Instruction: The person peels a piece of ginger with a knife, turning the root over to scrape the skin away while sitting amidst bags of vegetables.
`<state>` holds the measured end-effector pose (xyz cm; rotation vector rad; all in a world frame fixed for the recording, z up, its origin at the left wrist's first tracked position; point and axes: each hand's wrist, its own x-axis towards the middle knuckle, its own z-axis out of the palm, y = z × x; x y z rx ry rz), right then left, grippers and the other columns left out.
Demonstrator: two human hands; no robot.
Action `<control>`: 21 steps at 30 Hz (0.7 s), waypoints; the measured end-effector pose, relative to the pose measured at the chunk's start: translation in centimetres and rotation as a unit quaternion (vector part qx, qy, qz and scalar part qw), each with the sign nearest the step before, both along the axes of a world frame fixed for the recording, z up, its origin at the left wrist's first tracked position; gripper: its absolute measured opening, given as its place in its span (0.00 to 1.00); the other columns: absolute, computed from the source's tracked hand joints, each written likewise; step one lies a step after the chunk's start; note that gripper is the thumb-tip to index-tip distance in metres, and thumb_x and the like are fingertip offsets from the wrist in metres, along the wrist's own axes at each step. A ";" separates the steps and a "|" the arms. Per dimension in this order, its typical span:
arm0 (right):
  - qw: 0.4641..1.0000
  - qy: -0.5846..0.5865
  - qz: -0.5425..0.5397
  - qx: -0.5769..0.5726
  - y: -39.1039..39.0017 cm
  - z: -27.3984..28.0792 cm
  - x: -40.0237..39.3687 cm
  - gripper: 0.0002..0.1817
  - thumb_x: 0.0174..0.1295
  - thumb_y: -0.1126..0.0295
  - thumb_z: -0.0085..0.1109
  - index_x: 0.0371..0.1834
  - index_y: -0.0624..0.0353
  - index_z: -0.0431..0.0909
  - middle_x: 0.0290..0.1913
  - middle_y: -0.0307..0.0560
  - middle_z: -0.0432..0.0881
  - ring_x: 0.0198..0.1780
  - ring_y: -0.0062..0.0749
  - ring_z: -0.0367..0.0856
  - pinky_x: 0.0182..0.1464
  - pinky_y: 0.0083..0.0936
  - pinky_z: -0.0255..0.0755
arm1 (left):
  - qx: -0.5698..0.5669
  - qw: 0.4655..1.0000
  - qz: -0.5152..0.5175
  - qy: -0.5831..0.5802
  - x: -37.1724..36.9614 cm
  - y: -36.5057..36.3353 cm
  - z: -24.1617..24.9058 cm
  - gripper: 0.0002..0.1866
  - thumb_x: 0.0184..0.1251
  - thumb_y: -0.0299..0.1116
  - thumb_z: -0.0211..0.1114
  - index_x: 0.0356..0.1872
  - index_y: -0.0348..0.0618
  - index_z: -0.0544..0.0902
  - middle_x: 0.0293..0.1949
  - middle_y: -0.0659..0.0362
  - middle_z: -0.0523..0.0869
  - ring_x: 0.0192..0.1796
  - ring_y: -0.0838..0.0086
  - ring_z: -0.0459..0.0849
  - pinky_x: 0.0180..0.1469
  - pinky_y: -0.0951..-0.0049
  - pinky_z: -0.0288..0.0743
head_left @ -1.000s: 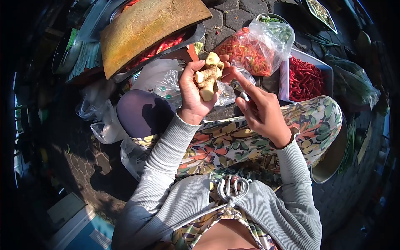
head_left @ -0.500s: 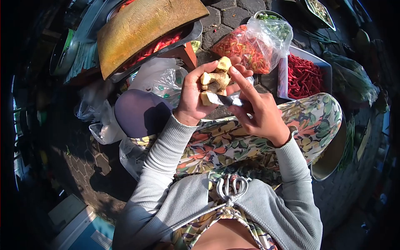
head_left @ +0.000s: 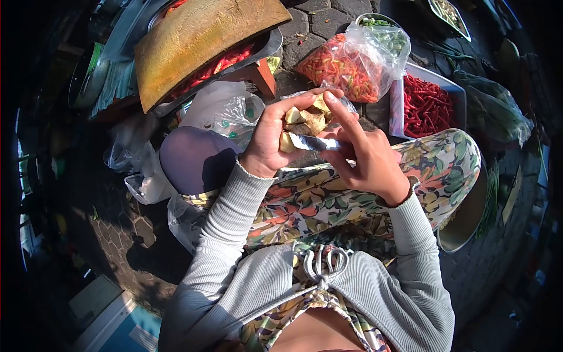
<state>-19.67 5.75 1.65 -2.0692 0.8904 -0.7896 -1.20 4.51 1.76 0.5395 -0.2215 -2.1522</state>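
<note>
Paving [head_left: 331, 24] of dark, many-sided stones is partly sunlit and partly covered by shadow. Beyond the knees, a worn wooden board [head_left: 205, 41] is rested on a dark tray [head_left: 271, 50], in which red chillies [head_left: 226, 61] are held beneath it. To the lower right of the board, a knobbly root [head_left: 314, 122] is held up between the person's hands. It is clasped by the left hand [head_left: 264, 138], whose fingers are wrapped around its far side. By the right hand [head_left: 372, 161], closed on a knife [head_left: 309, 142], the blade is set against the root's near end; the handle is hidden in the grip. The two hands are brought close together, but whether their fingertips touch cannot be told. Right of the board, a clear bag of cut chillies [head_left: 343, 67] is laid on the stones; farther right, whole red chillies are piled in a white tub [head_left: 397, 111]. Just below the board, crumpled clear plastic [head_left: 226, 111] is spread near a purple-grey covered knee [head_left: 196, 158].
</note>
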 end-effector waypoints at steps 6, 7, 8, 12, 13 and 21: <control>0.999 0.015 -0.006 -0.033 -0.2 -0.2 0.0 0.46 0.51 0.68 0.64 0.74 0.45 0.48 0.25 0.46 0.82 0.22 0.44 0.80 0.25 0.35 0.72 | 0.009 0.999 -0.046 -0.011 0.3 -0.2 0.6 0.19 0.68 0.31 0.48 0.55 0.32 0.72 0.49 0.49 0.80 0.50 0.63 0.82 0.52 0.65 0.79; 0.999 0.028 -0.007 -0.045 -0.2 -0.2 0.0 0.46 0.51 0.67 0.64 0.74 0.46 0.48 0.24 0.46 0.81 0.22 0.44 0.80 0.24 0.35 0.71 | 0.007 0.999 -0.050 -0.014 0.4 -0.3 0.6 0.18 0.67 0.31 0.49 0.55 0.32 0.72 0.48 0.49 0.81 0.49 0.64 0.83 0.51 0.65 0.80; 0.999 0.027 -0.008 -0.044 -0.1 -0.2 0.0 0.46 0.51 0.67 0.64 0.74 0.46 0.48 0.24 0.46 0.81 0.22 0.44 0.80 0.24 0.35 0.71 | 0.007 0.998 -0.055 -0.018 0.5 -0.3 0.6 0.17 0.67 0.30 0.49 0.54 0.32 0.73 0.47 0.50 0.81 0.48 0.65 0.83 0.51 0.66 0.80; 0.999 0.039 -0.007 -0.030 -0.1 0.1 -0.1 0.46 0.49 0.74 0.65 0.73 0.54 0.52 0.19 0.43 0.75 0.19 0.37 0.76 0.25 0.28 0.69 | 0.004 0.998 -0.063 -0.021 1.0 -0.3 -0.4 0.16 0.67 0.29 0.50 0.53 0.33 0.74 0.45 0.52 0.83 0.46 0.67 0.84 0.48 0.69 0.81; 0.999 0.046 -0.007 -0.026 -0.1 0.2 -0.2 0.45 0.49 0.74 0.66 0.72 0.54 0.53 0.19 0.43 0.75 0.19 0.37 0.76 0.25 0.28 0.69 | 0.021 0.998 -0.049 -0.038 0.9 -0.3 -0.4 0.16 0.67 0.29 0.50 0.53 0.34 0.74 0.44 0.52 0.83 0.45 0.68 0.84 0.47 0.70 0.81; 0.989 0.045 -0.010 -0.139 -0.7 -0.6 -0.5 0.45 0.51 0.65 0.65 0.73 0.47 0.51 0.22 0.42 0.80 0.20 0.34 0.79 0.22 0.29 0.70 | 0.039 0.993 -0.053 -0.100 1.0 -0.2 0.0 0.22 0.69 0.37 0.46 0.60 0.33 0.69 0.46 0.49 0.82 0.38 0.68 0.87 0.24 0.73 0.85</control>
